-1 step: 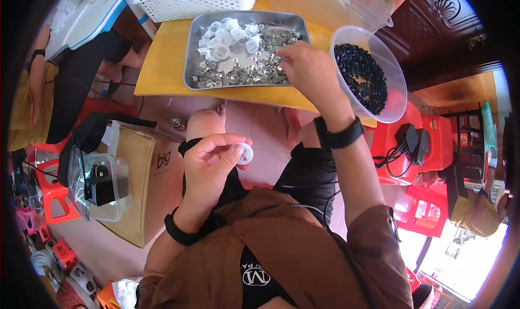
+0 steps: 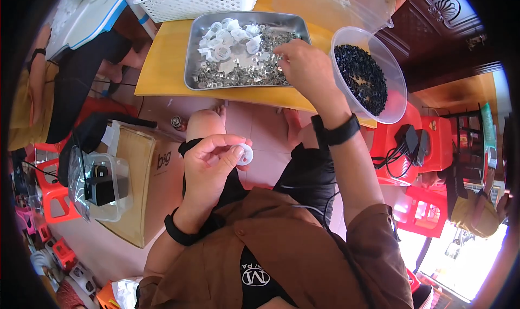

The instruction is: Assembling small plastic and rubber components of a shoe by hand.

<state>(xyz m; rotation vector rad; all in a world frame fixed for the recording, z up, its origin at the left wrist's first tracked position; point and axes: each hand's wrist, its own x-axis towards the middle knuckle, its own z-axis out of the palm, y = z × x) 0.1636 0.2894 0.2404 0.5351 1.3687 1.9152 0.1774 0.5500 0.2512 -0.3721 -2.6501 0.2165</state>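
Observation:
My left hand (image 2: 208, 160), above my knee, pinches a round white plastic disc (image 2: 245, 154) with holes in it between thumb and fingers. Over the right part of a steel tray (image 2: 190, 51), my right hand (image 2: 310, 68) reaches down with its fingers bent together, the tips among small shiny metal pieces (image 2: 246, 73). Whether a piece sits between those fingertips cannot be made out. Translucent white plastic parts (image 2: 223, 38) lie heaped at the tray's far left.
Right of the tray, a clear round tub (image 2: 400, 87) holds small black pieces (image 2: 360, 76). A white perforated basket (image 2: 200, 5) stands behind the tray on the yellow table (image 2: 157, 65). A cardboard box (image 2: 143, 190) is at my left; red stools (image 2: 428, 211) are at right.
My right hand has shifted very slightly to the left over the metal pieces. The left hand keeps its hold on the disc, essentially unmoved.

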